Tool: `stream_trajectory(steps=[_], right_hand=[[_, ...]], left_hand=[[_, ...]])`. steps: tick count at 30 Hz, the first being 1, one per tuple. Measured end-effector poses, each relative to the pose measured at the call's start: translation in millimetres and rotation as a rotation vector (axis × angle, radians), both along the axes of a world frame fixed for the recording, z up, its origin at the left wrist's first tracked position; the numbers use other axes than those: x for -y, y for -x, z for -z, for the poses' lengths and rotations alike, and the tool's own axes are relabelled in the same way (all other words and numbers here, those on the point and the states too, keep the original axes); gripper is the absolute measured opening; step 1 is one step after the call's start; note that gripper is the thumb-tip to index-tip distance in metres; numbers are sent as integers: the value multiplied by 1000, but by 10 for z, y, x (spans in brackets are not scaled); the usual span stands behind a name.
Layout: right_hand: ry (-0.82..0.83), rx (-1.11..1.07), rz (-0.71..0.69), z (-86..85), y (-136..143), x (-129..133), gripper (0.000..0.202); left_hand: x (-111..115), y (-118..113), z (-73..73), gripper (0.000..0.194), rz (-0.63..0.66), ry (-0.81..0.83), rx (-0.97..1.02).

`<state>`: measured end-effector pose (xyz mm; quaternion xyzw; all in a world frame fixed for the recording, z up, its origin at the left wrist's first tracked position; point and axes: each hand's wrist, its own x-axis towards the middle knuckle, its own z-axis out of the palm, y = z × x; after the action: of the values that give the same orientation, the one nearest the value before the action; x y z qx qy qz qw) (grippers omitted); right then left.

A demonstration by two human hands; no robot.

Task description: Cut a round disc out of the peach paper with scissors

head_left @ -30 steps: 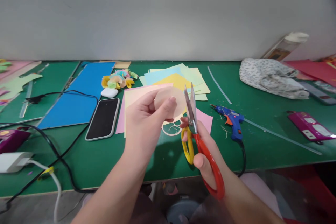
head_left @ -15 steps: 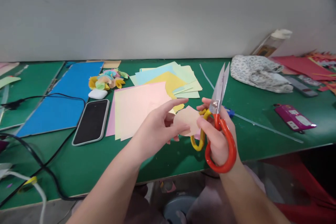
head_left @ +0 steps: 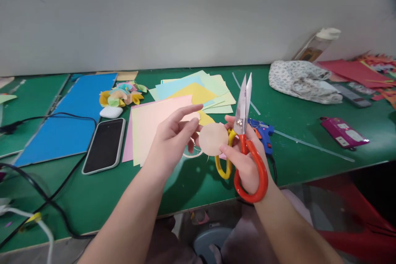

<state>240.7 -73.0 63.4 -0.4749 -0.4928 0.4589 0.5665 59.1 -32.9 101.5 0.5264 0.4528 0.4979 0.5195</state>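
Observation:
A round pale peach paper piece (head_left: 213, 139) is pinched by my right hand (head_left: 247, 165), between thumb and fingers. The same hand also carries the scissors (head_left: 243, 121), with red and yellow handles and blades pointing up, slightly apart. To the left of the disc, my left hand (head_left: 170, 140) has its thumb and fingers curved near the disc's left edge; a small pale bit shows at its thumb tip, and whether it holds that is unclear. Behind my left hand lie pink and cream sheets (head_left: 148, 121). A thin white ring-shaped strip (head_left: 193, 154) shows below its fingers.
Blue and yellow sheets (head_left: 194, 90) lie behind. At left are a phone (head_left: 104, 146), a white case (head_left: 111, 111), paper petals (head_left: 123, 93), a blue board (head_left: 68, 115) and cables. At right are a blue glue gun (head_left: 264, 134), purple box (head_left: 344, 133), cloth (head_left: 301, 81) and bottle (head_left: 320, 45).
The paper disc now faces the camera, held by my right hand, and my left fingers have moved off it to the left. The scissors have shifted left, uncovering more of the glue gun.

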Motion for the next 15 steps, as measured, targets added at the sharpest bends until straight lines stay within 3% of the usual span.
stream_trajectory(steps=[7,10,15], right_hand=[[190,-434,-164,-30,35,-44,49],[219,-418,-175,-14,31,-57,44],[121,-239,-22,-15,-24,-64,36]], left_hand=[[-86,101,126,29,315,-233,-54],[-83,108,113,4,284,-201,-99],[-67,62,52,16,220,6,-196]])
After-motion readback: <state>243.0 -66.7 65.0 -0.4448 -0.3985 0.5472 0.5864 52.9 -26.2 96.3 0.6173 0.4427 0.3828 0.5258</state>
